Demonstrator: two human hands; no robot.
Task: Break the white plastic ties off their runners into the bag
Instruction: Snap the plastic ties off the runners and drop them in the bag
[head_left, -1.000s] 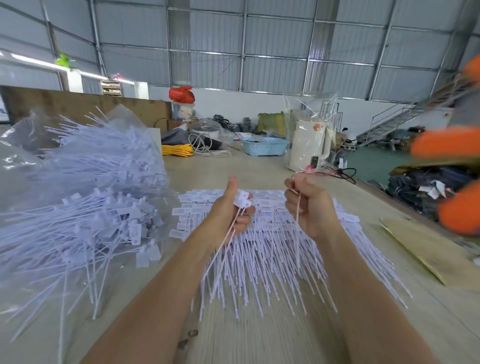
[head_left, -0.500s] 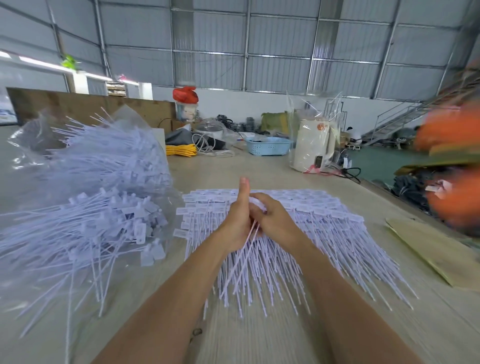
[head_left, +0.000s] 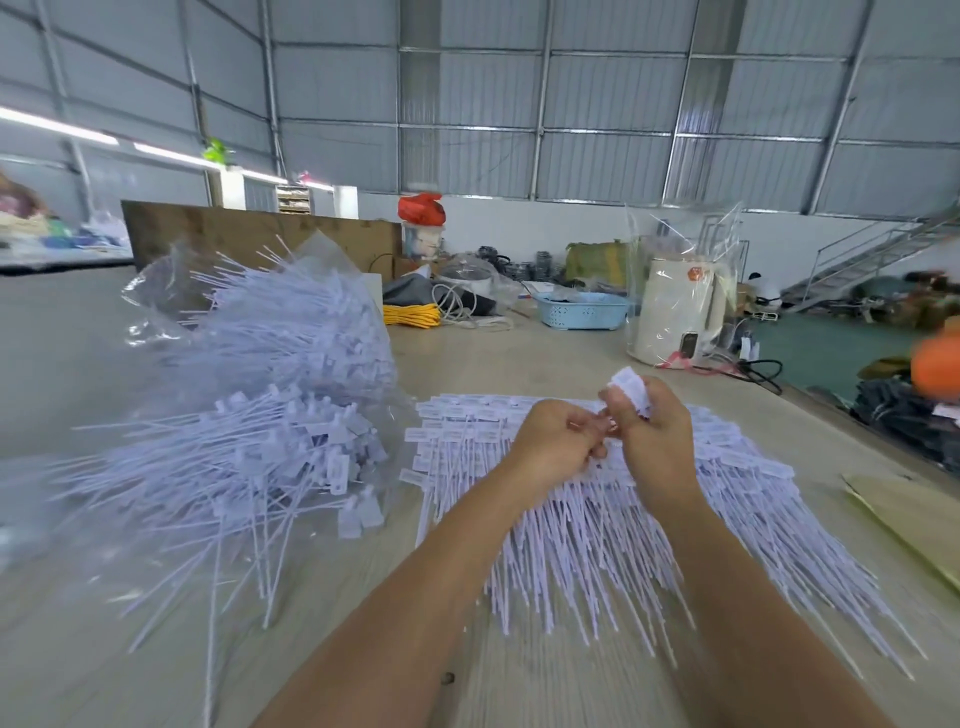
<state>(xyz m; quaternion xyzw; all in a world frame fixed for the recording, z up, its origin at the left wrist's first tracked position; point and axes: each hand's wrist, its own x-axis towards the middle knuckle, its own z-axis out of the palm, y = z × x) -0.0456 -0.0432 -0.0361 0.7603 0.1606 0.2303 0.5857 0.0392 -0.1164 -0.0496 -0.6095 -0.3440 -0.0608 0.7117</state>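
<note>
A wide fan of white plastic ties on their runners lies flat on the table in front of me. To its left a clear plastic bag lies open, stuffed with loose white ties, and a heap of loose ties spills out of its mouth. My left hand and my right hand meet over the fan's far edge, fingertips touching. My right hand pinches a small bunch of white tie heads that sticks up above the fingers. My left hand is closed on the same bunch lower down.
The pale wooden table carries a white kettle in plastic wrap, a blue basket, yellow cord and cables at the back. A cardboard sheet lies at the right edge. Blurred orange shapes hover at far right.
A second ago my hands were apart, each holding ties. They came together over the fan, and now my right hand lifts a bunch of tie heads above my left.
</note>
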